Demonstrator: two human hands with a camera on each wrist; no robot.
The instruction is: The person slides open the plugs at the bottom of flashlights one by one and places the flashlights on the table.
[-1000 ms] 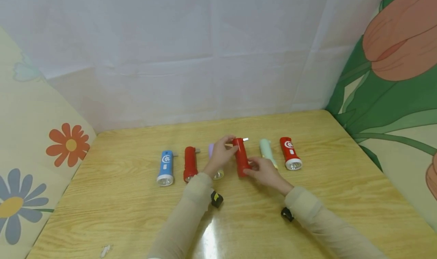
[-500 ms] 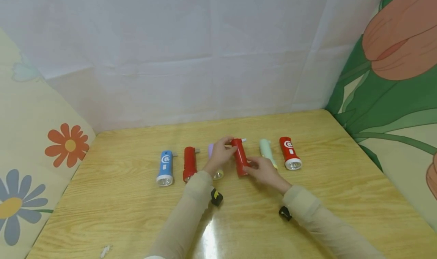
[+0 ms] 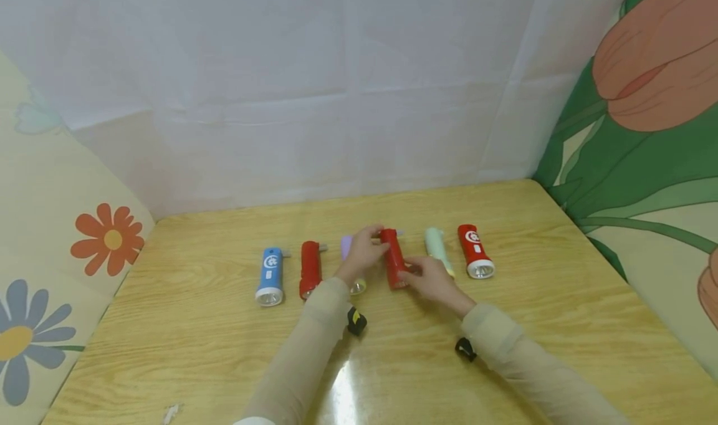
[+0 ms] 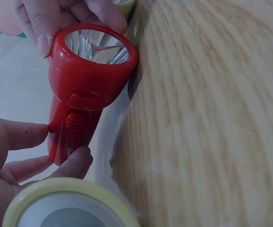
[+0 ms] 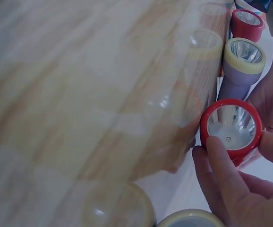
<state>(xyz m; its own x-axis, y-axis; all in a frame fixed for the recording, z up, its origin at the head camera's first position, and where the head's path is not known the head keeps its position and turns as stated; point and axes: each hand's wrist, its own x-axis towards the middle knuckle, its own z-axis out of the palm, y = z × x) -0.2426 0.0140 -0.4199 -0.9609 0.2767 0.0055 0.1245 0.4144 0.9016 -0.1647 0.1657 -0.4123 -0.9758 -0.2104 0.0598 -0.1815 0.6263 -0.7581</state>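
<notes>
A red flashlight [image 3: 394, 260] lies between my two hands, its lens end toward me. With thumb and fingers, my left hand [image 3: 364, 253] pinches the tail end; in the left wrist view its fingers [image 4: 25, 135] sit on both sides of the narrow body, near the ribbed switch. My right hand [image 3: 434, 281] grips the wide lens head, and in the right wrist view one fingertip overlaps the lens [image 5: 231, 127]. A small plug prong sticks out at the tail's right. The purple flashlight [image 3: 346, 245] is partly hidden behind my left hand.
On the wooden table [image 3: 196, 344], a blue flashlight [image 3: 272, 272] and another red flashlight [image 3: 310, 266] lie to the left. A mint flashlight [image 3: 436, 244] and a red-and-white flashlight [image 3: 475, 250] lie to the right. A white cloth wall [image 3: 252, 101] stands behind.
The red flashlight has shifted slightly left and rolled a little, so its prong shows less brightly. Both hands keep their hold, moving only slightly.
</notes>
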